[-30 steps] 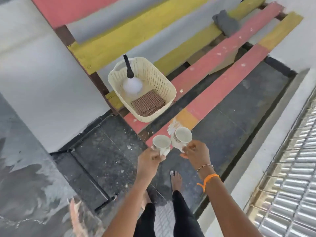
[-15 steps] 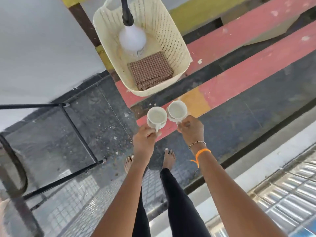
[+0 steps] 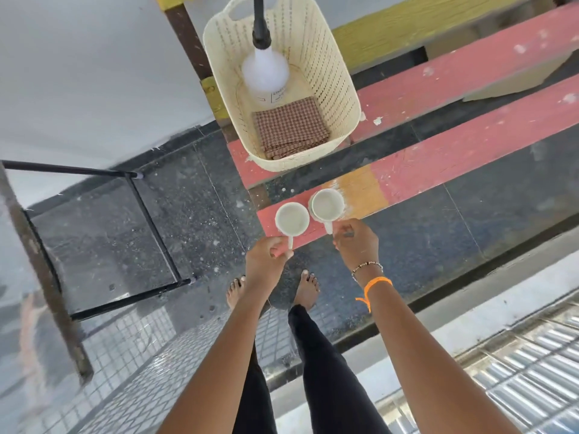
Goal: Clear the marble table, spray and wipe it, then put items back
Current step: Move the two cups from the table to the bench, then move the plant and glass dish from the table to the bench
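Observation:
Two white cups are side by side over the near end of a red plank bench (image 3: 470,151). My left hand (image 3: 268,256) pinches the handle of the left cup (image 3: 292,219). My right hand (image 3: 357,242) has its fingers on the handle of the right cup (image 3: 327,204). Whether the cups rest on the plank or hover just above it, I cannot tell. Behind them on the bench stands a cream plastic basket (image 3: 341,89) that contains a white spray bottle (image 3: 264,70) with a black head and a folded checked cloth (image 3: 289,126).
A black metal frame (image 3: 156,227) and a brown post (image 3: 44,277) stand at the left over the dark speckled floor (image 3: 423,245). My bare feet are below the cups. A white ledge and a ribbed metal grille (image 3: 517,371) run along the right. Yellow planks lie further back.
I have stepped closer to the bench, and both hands have lowered the two cups onto or just above the near end of the red plank.

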